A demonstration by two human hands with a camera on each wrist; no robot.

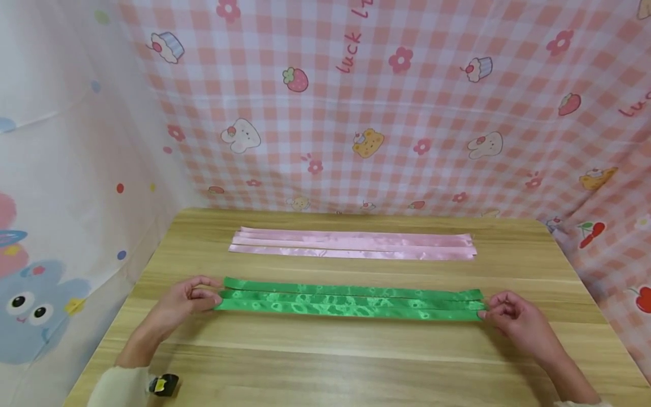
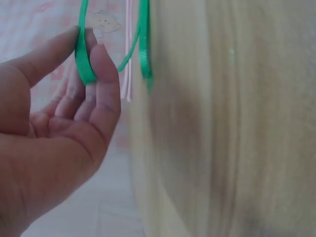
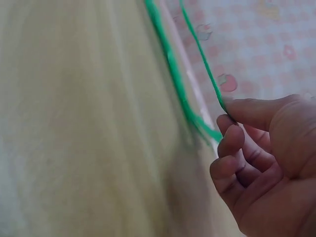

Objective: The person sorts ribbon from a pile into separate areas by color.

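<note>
Shiny green ribbons (image 1: 351,293) stretch side by side across the table in front of me. My left hand (image 1: 184,302) pinches the left end of one green ribbon (image 2: 82,54), whose tip bends inward between thumb and fingers. At the opposite end, my right hand (image 1: 516,317) pinches a green ribbon (image 3: 205,59) between thumb and index finger. Both wrist views show this held ribbon raised, apart from the other green strips lying on the wood. Its middle overlaps the others in the head view.
Beyond the green strips lie several pink satin ribbons (image 1: 351,244), parallel to them. The wooden table (image 1: 325,362) meets a pink checked cloth (image 1: 325,118) at its back edge. A small black object (image 1: 168,384) with a yellow patch is beside the left sleeve (image 1: 119,387).
</note>
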